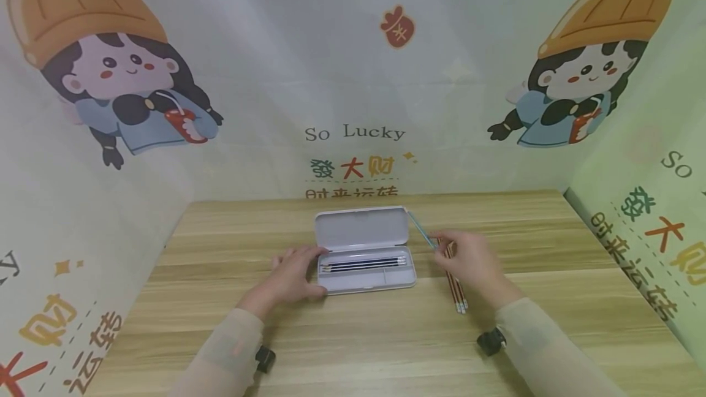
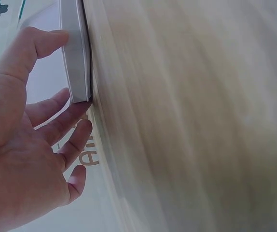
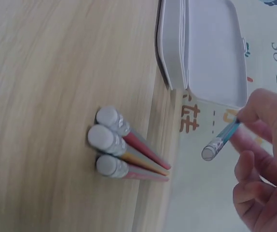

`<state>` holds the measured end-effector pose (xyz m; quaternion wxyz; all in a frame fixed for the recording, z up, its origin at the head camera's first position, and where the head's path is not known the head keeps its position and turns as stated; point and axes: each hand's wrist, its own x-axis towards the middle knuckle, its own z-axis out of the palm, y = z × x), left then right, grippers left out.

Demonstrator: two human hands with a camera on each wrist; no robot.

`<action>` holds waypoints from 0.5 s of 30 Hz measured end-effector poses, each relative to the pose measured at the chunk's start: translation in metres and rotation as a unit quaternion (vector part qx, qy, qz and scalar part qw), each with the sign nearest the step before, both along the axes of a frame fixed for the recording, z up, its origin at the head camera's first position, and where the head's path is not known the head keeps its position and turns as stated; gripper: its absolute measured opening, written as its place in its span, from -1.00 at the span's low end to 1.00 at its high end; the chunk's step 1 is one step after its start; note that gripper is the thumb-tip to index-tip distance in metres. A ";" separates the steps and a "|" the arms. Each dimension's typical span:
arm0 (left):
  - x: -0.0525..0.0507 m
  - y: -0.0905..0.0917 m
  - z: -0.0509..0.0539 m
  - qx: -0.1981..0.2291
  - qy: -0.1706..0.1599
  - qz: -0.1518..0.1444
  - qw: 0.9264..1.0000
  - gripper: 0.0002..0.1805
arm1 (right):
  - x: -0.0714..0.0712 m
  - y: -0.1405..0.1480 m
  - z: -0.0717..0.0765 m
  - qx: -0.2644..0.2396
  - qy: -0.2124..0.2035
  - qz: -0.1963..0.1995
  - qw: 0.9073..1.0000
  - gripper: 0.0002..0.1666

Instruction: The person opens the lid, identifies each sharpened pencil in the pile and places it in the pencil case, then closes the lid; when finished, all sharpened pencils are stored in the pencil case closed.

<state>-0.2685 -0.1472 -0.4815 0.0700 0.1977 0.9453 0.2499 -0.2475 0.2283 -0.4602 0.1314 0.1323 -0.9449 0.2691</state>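
Observation:
A white pencil case point(image 1: 350, 282) lies on the table with its lid point(image 1: 361, 229) raised at the back. Inside, several dark striped pencils point(image 1: 361, 264) lie side by side in the rear part. My left hand point(image 1: 288, 276) holds the case's left end, thumb at the front corner and fingers toward the back. To the right of the case, my right hand point(image 1: 473, 259) pinches a teal pencil point(image 1: 419, 227), tilted in the air near its eraser end point(image 3: 210, 152). Below that hand, red and yellow pencils point(image 3: 141, 157) lie bunched on the table, partly hidden by it in the head view.
The wood-grain table point(image 1: 353, 342) ends at a printed cloth backdrop point(image 1: 353, 78) behind and on both sides. A small black device point(image 1: 266, 359) sits at the left wrist, another black device point(image 1: 491, 342) at the right.

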 end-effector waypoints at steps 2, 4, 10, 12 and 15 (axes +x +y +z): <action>0.000 0.000 0.000 -0.001 -0.001 0.001 1.000 -0.06 | -0.001 -0.003 -0.001 0.001 0.014 0.017 1.000 -0.59; -0.001 0.000 -0.001 -0.002 -0.001 0.001 1.000 -0.06 | -0.003 -0.006 -0.002 0.003 0.030 0.038 0.999 -0.60; -0.001 -0.001 -0.002 -0.004 -0.001 0.003 1.000 -0.05 | -0.010 -0.018 -0.005 0.046 0.068 0.102 0.991 -0.68; -0.001 -0.001 -0.001 -0.004 0.000 0.004 1.000 -0.05 | -0.013 -0.023 -0.006 0.059 0.060 0.114 0.990 -0.71; -0.001 0.000 -0.001 -0.002 0.002 0.004 1.000 -0.05 | -0.017 -0.031 -0.004 0.068 0.038 0.136 0.988 -0.74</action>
